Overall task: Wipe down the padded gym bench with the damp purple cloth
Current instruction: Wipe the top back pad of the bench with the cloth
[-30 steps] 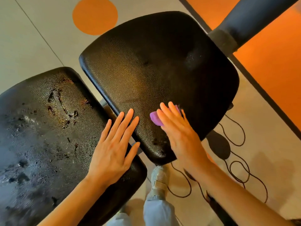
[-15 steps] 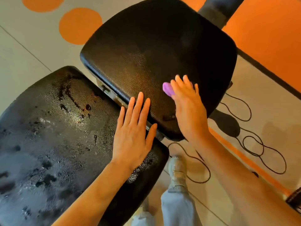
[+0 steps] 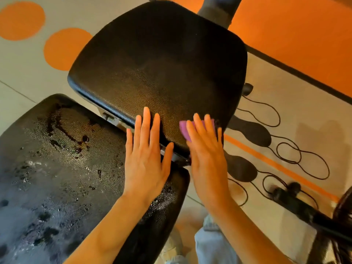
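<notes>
Right hand (image 3: 206, 157) lies flat, fingers straight and together, pressing the purple cloth (image 3: 185, 130) onto the near right corner of the far pad (image 3: 158, 60). Not a clenched grip: the cloth is pinned under the fingers, only its edge showing past them.

Change over the last second: the right hand has slid with the cloth from the near edge further up the pad, then back toward the near right corner, while the view has tilted. Judged a back-and-forth wiping stroke along this edge.

Left hand (image 3: 146, 159) stays open and empty, fingers spread, palm on the near pad (image 3: 57, 168), fingertips reaching across the gap onto the far pad. It has crept slightly forward; apparently bracing.

Near pad carries droplets, smears and dark blotches; the far pad looks evenly matte by comparison. Judgement: the far pad is nearly done, the near pad is left to wipe, so the task is roughly midway at best.

Cables (image 3: 297, 155) loop on the floor (image 3: 285, 103) right of the bench.

No brand, label or legible writing visible anywhere.
</notes>
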